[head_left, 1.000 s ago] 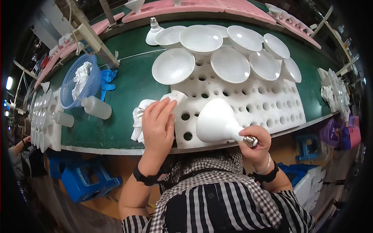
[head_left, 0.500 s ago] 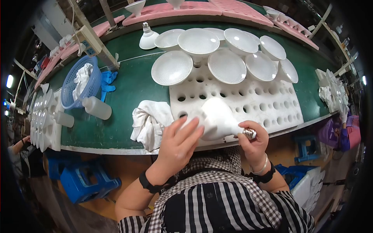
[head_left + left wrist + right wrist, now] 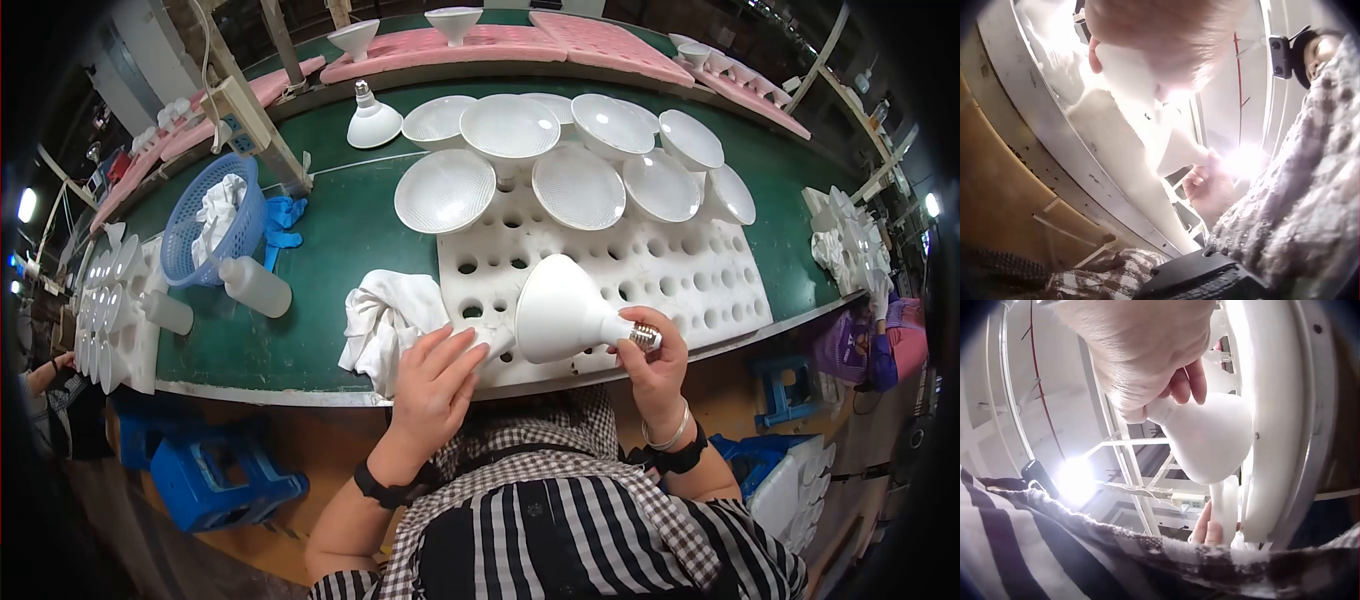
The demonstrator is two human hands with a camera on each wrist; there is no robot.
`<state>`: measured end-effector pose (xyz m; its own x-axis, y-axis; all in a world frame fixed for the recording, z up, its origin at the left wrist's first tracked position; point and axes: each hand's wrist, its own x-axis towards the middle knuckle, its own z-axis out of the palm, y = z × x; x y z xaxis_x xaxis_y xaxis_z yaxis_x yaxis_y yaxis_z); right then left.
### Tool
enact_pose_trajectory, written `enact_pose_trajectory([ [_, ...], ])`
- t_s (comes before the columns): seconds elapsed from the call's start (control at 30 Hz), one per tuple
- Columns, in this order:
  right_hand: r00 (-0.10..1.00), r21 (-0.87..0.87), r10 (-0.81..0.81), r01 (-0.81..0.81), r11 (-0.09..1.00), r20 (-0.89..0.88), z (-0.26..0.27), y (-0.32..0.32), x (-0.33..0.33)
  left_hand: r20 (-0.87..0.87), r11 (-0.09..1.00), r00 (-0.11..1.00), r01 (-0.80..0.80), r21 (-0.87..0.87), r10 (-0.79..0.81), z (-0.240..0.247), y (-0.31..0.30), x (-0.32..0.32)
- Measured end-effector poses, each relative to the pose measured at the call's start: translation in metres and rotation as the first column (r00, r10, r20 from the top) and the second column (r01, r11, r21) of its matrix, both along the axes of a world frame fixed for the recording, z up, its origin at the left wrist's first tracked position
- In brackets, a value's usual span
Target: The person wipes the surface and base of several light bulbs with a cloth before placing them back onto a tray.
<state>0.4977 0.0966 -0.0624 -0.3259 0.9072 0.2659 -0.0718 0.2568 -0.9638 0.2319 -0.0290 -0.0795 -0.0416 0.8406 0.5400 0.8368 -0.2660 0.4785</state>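
My right hand (image 3: 655,378) pinches a white reflector light bulb (image 3: 565,315) by its metal screw base (image 3: 645,337). The bulb lies sideways above the foam board, its wide face toward my left hand. My left hand (image 3: 435,385) holds a piece of white cloth (image 3: 492,345) just left of that face; in the right wrist view its fingers and thumb pinch the cloth (image 3: 1225,509). A crumpled white cloth (image 3: 390,320) lies on the table beside this hand. In the left wrist view, the back of the left hand (image 3: 1166,37) covers much of the cloth.
A white foam board (image 3: 690,270) with rows of holes bears several bulbs (image 3: 578,188) face up. Another bulb (image 3: 373,122) stands base up behind. A blue basket (image 3: 180,235), a white bottle (image 3: 255,288) and blue gloves (image 3: 283,225) are at left. Pink foam (image 3: 440,48) lines the back shelf.
My left hand has moved from over the crumpled cloth rightward to the bulb's face, then slightly back left. My right hand keeps hold of the bulb near the same place.
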Motion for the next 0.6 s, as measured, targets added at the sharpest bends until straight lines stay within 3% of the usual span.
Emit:
enact_pose_trajectory([
  [0.07, 0.990, 0.082, -0.018, 0.006, 0.997, 0.142, 0.003, 0.003, 0.003, 0.002, 1.000, 1.000, -0.014, -0.021, 0.014, 0.000, 0.004, 0.002],
  [0.13, 0.996, 0.010, 0.014, -0.015, 1.000, 0.083, 0.027, 0.007, 0.003, -0.042, 0.998, 0.999, -0.007, -0.064, 0.005, 0.003, 0.006, 0.003],
  [0.2, 0.997, 0.109, 0.064, -0.059, 0.992, -0.043, 0.052, 0.019, 0.009, -0.013, 0.997, 1.000, 0.005, -0.078, -0.006, 0.006, 0.006, 0.000],
  [0.27, 0.993, 0.243, 0.016, 0.013, 0.970, -0.116, 0.095, 0.034, -0.002, 0.063, 0.991, 0.996, 0.063, -0.119, -0.056, 0.009, 0.009, -0.006],
  [0.33, 0.991, 0.375, 0.065, -0.015, 0.927, -0.121, 0.132, 0.067, -0.014, 0.064, 0.990, 0.995, 0.081, -0.119, -0.074, 0.009, 0.011, -0.015],
  [0.4, 0.994, 0.434, 0.048, 0.002, 0.901, -0.103, 0.170, 0.106, -0.044, 0.172, 0.966, 0.970, 0.201, -0.164, -0.173, 0.009, 0.013, -0.026],
  [0.53, 0.997, 0.366, 0.054, -0.070, 0.928, 0.055, 0.206, 0.202, -0.126, 0.384, 0.917, 0.895, 0.330, -0.226, -0.227, 0.005, 0.015, -0.045],
  [0.6, 0.982, 0.233, 0.072, -0.112, 0.966, 0.173, 0.207, 0.229, -0.169, 0.465, 0.893, 0.840, 0.406, -0.196, -0.280, -0.007, 0.016, -0.053],
])
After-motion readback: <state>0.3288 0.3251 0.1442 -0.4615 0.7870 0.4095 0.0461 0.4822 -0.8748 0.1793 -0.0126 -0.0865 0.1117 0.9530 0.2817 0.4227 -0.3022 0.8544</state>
